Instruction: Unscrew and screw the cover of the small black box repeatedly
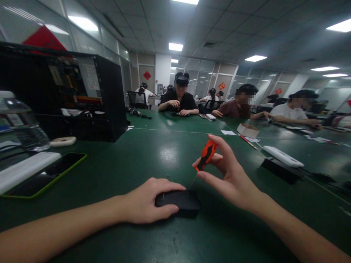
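A black box-shaped device (189, 202) lies on the green table in front of me. My left hand (153, 201) grips its left end, with the thumb along the near side and the fingers over the far edge. In my right hand (226, 171) is an orange and black screwdriver (207, 155), held at a tilt between thumb and fingers, with a fingertip on the handle's top. Its thin shaft slants down to the far edge of the device's top face. Whether the tip sits in a screw is too small to tell.
On the left stand an open black computer case (109, 98) and a water bottle (26, 120), near a phone with a green edge (63, 166). At right are a white device (283, 156) and a small open carton (248, 130). Several people sit across the green table (153, 153).
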### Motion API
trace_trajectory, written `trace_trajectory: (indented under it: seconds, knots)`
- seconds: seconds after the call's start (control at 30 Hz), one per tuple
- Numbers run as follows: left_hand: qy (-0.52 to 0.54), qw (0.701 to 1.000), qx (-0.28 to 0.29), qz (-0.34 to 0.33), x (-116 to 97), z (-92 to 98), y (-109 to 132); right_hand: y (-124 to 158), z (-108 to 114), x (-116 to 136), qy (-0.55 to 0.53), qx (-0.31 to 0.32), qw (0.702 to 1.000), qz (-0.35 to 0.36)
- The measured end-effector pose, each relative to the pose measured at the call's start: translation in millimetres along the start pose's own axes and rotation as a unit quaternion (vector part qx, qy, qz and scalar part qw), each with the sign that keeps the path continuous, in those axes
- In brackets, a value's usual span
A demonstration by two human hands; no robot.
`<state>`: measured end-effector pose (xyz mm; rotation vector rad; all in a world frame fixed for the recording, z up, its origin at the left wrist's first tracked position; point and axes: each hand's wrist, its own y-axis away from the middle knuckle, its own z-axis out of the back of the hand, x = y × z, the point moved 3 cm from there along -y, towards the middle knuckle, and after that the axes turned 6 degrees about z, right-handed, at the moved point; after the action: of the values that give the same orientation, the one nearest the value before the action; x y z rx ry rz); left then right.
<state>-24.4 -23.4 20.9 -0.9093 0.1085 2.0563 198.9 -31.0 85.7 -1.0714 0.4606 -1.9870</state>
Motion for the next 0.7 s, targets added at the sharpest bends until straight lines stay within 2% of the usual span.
trace_trajectory:
  seconds: [0.2, 0.37, 0.6, 0.7]
  knots:
    - [-0.003, 1.0, -0.004, 0.002, -0.1, 0.1, 0.3, -0.2, 0.1, -8.5, -0.073, 0.005, 0.997, -0.024]
    - [0.002, 1.0, -0.003, -0.003, -1.1, 0.0, 0.0, 0.7, -2.6, -12.5, -0.126, 0.02, 0.992, -0.013]
    - [0.005, 1.0, -0.003, -0.003, -0.3, -0.5, -0.6, -0.4, 3.6, -0.5, 0.014, -0.001, 1.0, 0.002]
    - [0.007, 1.0, -0.003, -0.002, -0.2, -0.3, -0.5, -1.1, 4.6, 8.9, 0.021, 0.013, 1.0, 0.014]
